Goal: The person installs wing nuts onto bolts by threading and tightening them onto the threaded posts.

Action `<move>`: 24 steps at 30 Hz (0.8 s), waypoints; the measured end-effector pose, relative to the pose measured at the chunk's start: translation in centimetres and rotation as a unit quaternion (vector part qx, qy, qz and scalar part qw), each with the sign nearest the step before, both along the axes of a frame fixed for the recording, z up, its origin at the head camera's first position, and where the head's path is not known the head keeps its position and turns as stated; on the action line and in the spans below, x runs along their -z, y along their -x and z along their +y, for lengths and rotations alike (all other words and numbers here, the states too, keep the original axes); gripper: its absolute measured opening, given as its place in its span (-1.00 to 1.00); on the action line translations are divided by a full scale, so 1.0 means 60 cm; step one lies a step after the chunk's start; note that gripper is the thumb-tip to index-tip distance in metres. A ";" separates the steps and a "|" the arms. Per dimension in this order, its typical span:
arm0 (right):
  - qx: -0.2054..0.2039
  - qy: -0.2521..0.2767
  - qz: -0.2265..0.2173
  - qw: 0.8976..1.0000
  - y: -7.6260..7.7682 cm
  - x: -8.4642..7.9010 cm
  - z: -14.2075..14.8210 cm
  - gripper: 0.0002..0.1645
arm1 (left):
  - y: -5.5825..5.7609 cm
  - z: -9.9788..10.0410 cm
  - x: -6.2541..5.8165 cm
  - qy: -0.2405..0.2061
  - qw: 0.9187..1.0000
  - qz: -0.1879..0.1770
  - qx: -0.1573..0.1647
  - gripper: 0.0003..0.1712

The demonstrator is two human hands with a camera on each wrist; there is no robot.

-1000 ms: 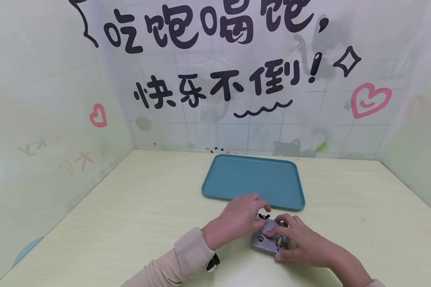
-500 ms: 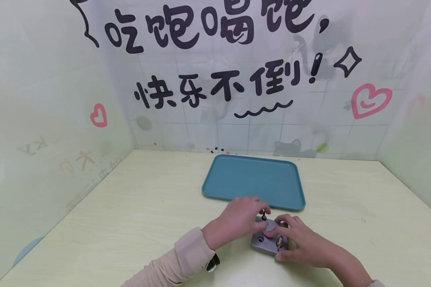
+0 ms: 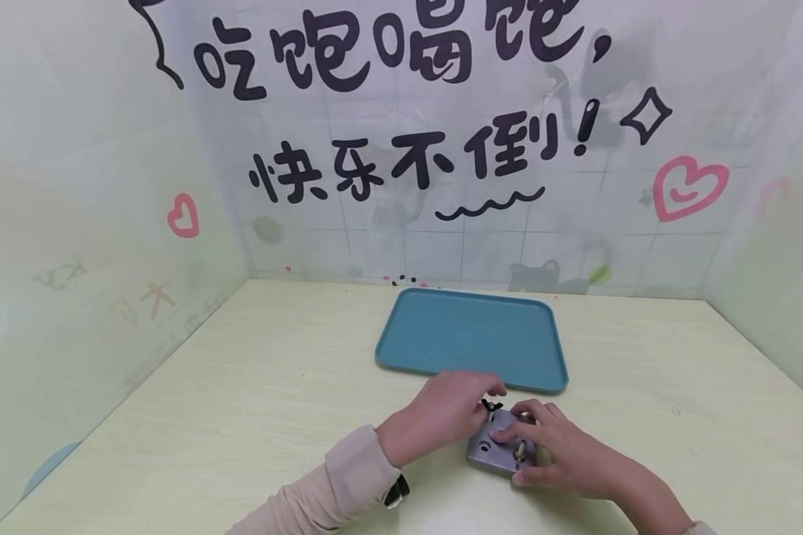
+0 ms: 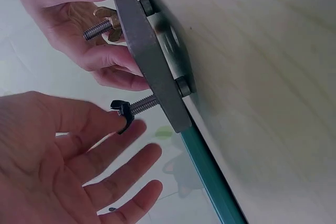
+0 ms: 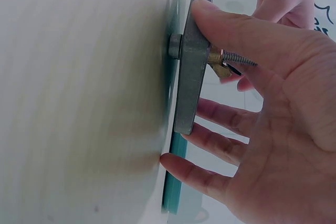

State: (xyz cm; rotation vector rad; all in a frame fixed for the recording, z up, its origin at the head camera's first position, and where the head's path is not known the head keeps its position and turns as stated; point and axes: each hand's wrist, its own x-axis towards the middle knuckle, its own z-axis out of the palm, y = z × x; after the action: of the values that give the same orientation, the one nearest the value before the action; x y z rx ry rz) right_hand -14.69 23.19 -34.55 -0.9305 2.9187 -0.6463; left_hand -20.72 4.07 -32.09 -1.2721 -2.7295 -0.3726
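A thick grey metal plate (image 3: 491, 461) rests near the table's front, with threaded bolts rising from it and an open hole at its near left. My right hand (image 3: 569, 453) grips the plate, thumb on the near edge, other fingers over the top and far side. At the far left bolt (image 4: 143, 105), my left hand (image 3: 438, 410) works a black wing nut (image 4: 124, 109) with thumb and index finger; its other fingers spread loosely. A brass wing nut (image 4: 114, 24) sits on another bolt, beside the right hand. Bolt heads (image 4: 182, 85) show under the plate.
A blue-green tray (image 3: 471, 334) lies just behind the hands. Printed cloth walls (image 3: 401, 245) stand behind and at both sides of the pale wooden table (image 3: 274, 386). A light blue round shape (image 3: 48, 469) shows at the left edge.
The black wing nut has turned on its bolt between frames, its wings going from spread to edge-on to spread. The left fingers have shifted slightly; the right hand and plate hold still.
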 end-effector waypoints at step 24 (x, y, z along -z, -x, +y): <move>0.010 -0.001 -0.032 0.999 -0.002 -0.002 -0.002 -0.50 | -0.004 -0.002 -0.005 0.024 1.000 -0.007 -0.016 -0.85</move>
State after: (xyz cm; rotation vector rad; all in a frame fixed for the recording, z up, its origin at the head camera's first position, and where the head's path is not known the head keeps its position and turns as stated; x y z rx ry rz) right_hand -14.57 23.04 -34.43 -0.8659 2.8747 -0.6613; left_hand -20.50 3.94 -31.81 -1.2406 -2.7821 -0.3150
